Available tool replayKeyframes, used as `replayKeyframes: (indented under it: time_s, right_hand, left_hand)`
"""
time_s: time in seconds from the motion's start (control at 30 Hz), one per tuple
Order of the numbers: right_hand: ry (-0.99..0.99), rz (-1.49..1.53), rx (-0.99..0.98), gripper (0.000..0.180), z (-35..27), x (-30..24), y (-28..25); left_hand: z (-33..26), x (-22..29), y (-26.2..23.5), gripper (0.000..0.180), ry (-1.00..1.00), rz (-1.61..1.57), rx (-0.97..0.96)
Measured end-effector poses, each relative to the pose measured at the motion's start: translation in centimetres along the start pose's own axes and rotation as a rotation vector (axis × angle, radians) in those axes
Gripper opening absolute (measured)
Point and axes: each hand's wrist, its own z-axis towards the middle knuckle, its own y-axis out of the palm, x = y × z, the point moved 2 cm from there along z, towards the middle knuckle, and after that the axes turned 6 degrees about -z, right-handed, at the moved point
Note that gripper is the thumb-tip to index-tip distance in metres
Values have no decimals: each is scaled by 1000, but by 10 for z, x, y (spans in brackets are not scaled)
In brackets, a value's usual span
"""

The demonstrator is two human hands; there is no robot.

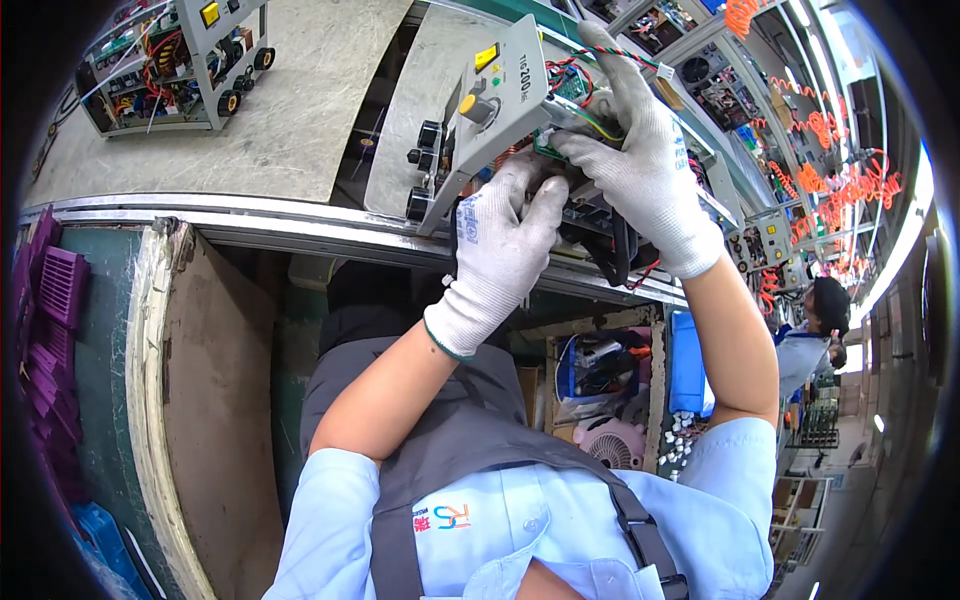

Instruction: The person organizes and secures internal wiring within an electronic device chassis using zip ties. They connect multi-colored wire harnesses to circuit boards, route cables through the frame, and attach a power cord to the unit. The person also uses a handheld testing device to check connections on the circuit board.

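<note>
Grey front panel [487, 110] of an open machine chassis, tilted on the conveyor line [250, 215], knobs and a yellow switch facing the camera. It sits just above both gloved hands, at the near edge of the belt.

Left hand [497, 240]: white knit glove, fingers curled and closed around the lower edge of the panel, next to the black sockets [425, 165]. Grip looks firm, but it is taken at one corner only.

Right hand [640, 150]: fingers bent, pressing into the wiring behind the panel, closed on what looks like a small green board [548, 148]. Whether it pinches the board or a connector I cannot tell; the glove hides the tips.

Risks, as a judgement:
- Twisted red-and-green wires [600, 55] run over the right glove; a pull could strain them or drag a plug loose.
- Panel hangs at an angle; if the left grip slips, it could swing on its wiring.
- Black cable loop [615, 250] hangs below the belt edge, where it could snag.
- Knit gloves dull the touch; a half-seated connector could pass unnoticed.

Nearby: a second chassis [170, 60] upstream, purple trays [60, 290] at the left, a co-worker [815, 330] further down the line.
</note>
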Motion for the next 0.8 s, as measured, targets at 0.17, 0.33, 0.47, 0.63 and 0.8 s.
replayKeyframes:
  time_s: [0.17, 0.33, 0.47, 0.63, 0.8]
  right_hand:
    - [-134, -147, 31, 83, 2, 7, 1]
    - [-77, -241, -73, 83, 8, -6, -6]
    - [19, -239, -143, 86, 11, -7, -10]
    - [66, -95, -64, 87, 9, 5, -2]
    - [-81, -318, -2, 86, 10, -2, -2]
  left_hand:
    - [-2, 3, -7, 27, 443, 556, 49]
    - [0, 10, -9, 38, 553, 704, 59]
    - [4, 16, -13, 34, 594, 782, 18]
    - [6, 9, -19, 33, 674, 825, -6]
    - [-2, 2, -24, 34, 503, 639, -12]
